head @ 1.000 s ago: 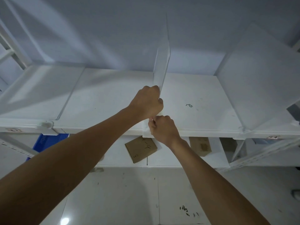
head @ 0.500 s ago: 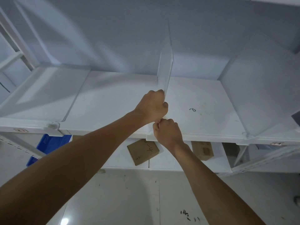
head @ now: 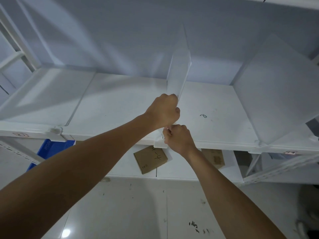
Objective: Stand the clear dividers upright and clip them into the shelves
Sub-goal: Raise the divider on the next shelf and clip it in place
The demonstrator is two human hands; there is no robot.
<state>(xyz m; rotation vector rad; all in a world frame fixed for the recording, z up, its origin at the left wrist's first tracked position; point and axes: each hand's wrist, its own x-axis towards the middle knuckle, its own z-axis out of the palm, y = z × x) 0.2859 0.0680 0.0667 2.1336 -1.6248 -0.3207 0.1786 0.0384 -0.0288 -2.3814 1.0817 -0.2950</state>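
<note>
Frame centre: left hand stays fisted on the upright clear divider, right hand still pinching its clip at the shelf front lip. Barely moved since earlier (not clipped yet, I'd judge).

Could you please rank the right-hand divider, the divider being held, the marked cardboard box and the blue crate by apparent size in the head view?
1. right-hand divider
2. held divider
3. and 4. cardboard box, blue crate: unsure, since the crate is mostly hidden.
</note>
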